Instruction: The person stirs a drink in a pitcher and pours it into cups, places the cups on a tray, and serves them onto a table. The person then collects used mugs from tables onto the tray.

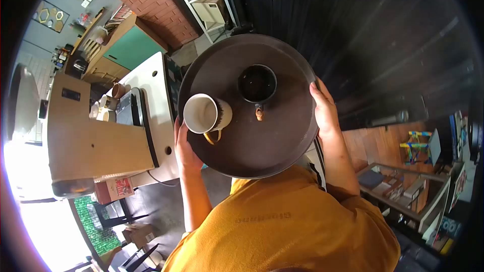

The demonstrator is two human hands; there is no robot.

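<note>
A round dark brown serving tray (267, 146) is held up in front of my chest. My left hand (185, 147) grips its left rim, with the fingers partly hidden behind the edge. On the opposite rim my right hand (325, 108) has its thumb over the top and its fingers underneath, out of sight. Near the tray's left side stands a white mug (202, 113) with a dark pattern and a gold handle. A black cup (257, 84) with a brown-tipped handle sits toward the far middle of the tray, apart from the mug.
To the left, a coffee machine (101, 146) stands on a white counter (151, 90), with several cups beside it. A white shelf rack (204, 4) is ahead. At the right are a dark wall (373, 45), a glass-topped table (403, 191) and a small colourful chair (423, 147).
</note>
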